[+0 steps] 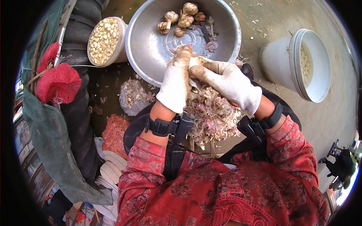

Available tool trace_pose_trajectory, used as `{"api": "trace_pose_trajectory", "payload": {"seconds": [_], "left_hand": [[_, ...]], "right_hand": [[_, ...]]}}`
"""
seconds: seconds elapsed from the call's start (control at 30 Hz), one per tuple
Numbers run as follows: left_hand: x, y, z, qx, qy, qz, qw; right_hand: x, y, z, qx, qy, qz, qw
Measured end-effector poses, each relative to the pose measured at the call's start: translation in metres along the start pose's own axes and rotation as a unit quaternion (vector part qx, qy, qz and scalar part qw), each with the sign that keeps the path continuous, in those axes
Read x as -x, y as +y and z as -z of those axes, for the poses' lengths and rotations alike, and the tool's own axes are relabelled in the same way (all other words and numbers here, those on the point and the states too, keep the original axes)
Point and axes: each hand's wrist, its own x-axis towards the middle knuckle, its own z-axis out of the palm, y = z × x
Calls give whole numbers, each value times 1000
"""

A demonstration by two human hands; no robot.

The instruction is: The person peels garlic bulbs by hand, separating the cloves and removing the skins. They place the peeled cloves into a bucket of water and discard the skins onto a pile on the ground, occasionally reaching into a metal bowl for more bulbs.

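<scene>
L hand (176, 77) white-gloved, fingers fwd, close tog. R hand (230, 79) gloved too, just R of L hand, thumb & index bent in twd it. Fingertips partly hid.; grip unclear. L wrist (163, 112), R wrist (265, 108) bare, each behind its hand. L forearm (152, 140), R forearm (288, 141) converge fwd.

An open, bare-floored produce work area, likely a market corner or yard, is strewn with the signs of bulk garlic handling: garlic bulbs (185, 20) in a wide metal basin (146, 43), peeled cloves (103, 41) filling a pail at left, a white bucket (277, 58) at right, and skins (213, 111) heaped near. Red mesh sacking (62, 84) and dark green sheeting (49, 132) line the left side; another person (342, 167) appears at the right edge, beside bright light.
</scene>
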Motion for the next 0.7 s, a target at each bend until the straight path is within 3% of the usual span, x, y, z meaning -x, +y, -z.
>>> {"api": "trace_pose_trajectory", "payload": {"seconds": [0.03,0.07,0.13,0.27,0.33,0.37,0.43,0.5,0.57,0.7], "left_hand": [[-2,-2,-2,68,4,-2,998],[-2,-3,-3,136,9,-4,991],[5,4,-6,99,25,-31,994],[4,6,5,43,4,-38,998],[1,8,15,8,9,-53,999],[-5,7,25,21,-7,-52,998],[-6,11,25,35,-24,-50,998],[-2,17,21,69,1,-1,998],[-2,16,17,71,-38,-2,997],[-4,12,15,118,-9,-1,993]], "right_hand": [[1,-1,2,0,1,0,1000],[2,-3,5,143,-23,51,988],[5,-7,6,364,-38,110,924],[5,-1,11,421,-45,162,891],[6,-6,11,535,-71,89,837],[6,-5,11,535,-70,89,837],[7,-1,13,390,-51,93,915],[2,-13,18,354,-56,21,933],[6,-39,17,307,-31,-53,950],[-2,-10,20,228,13,24,973]]}}
